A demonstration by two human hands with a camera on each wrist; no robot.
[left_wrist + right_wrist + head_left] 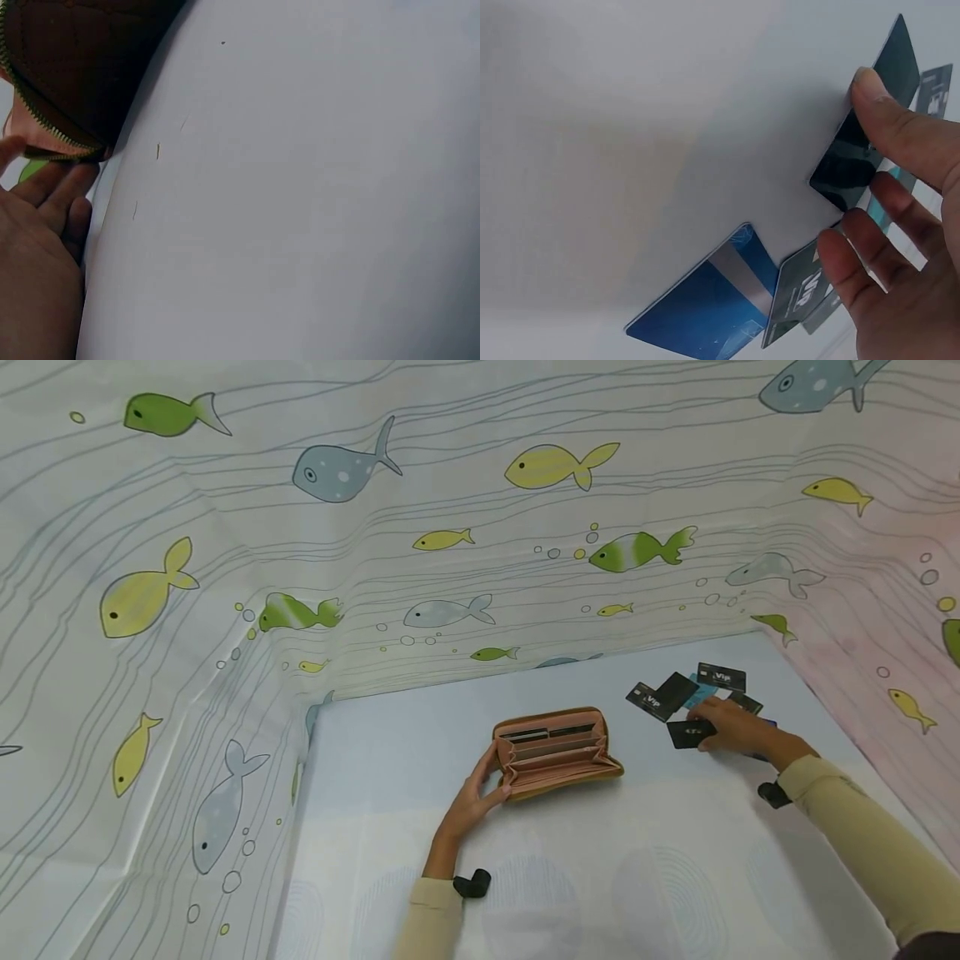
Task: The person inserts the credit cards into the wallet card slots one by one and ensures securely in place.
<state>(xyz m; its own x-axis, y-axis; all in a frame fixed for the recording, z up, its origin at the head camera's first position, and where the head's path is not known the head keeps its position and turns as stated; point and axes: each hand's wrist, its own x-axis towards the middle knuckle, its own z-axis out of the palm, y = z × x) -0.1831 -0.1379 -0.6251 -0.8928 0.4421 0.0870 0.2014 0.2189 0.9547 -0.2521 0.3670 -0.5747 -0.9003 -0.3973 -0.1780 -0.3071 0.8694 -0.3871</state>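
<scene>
A zip-around wallet [558, 752] lies unzipped and spread, its pink inside facing up, with dark cards in its upper slots. My left hand [468, 803] grips the wallet's left edge, thumb at the lower corner and fingers along the side. In the left wrist view, the quilted brown outside and zip of the wallet [82, 67] show above the fingers. My right hand [731, 728] pinches a black card [849, 154], the thumb lying across its face. Under and around that hand are a blue card [709, 296] and a grey VIP card [799, 289].
More cards spread at the right of the table: a black VIP card [722, 677] at the back, another black card [677, 691] and a light blue card [701, 695] overlapping. A fish-patterned sheet [465, 568] rises behind and at both sides of the white tabletop [405, 760].
</scene>
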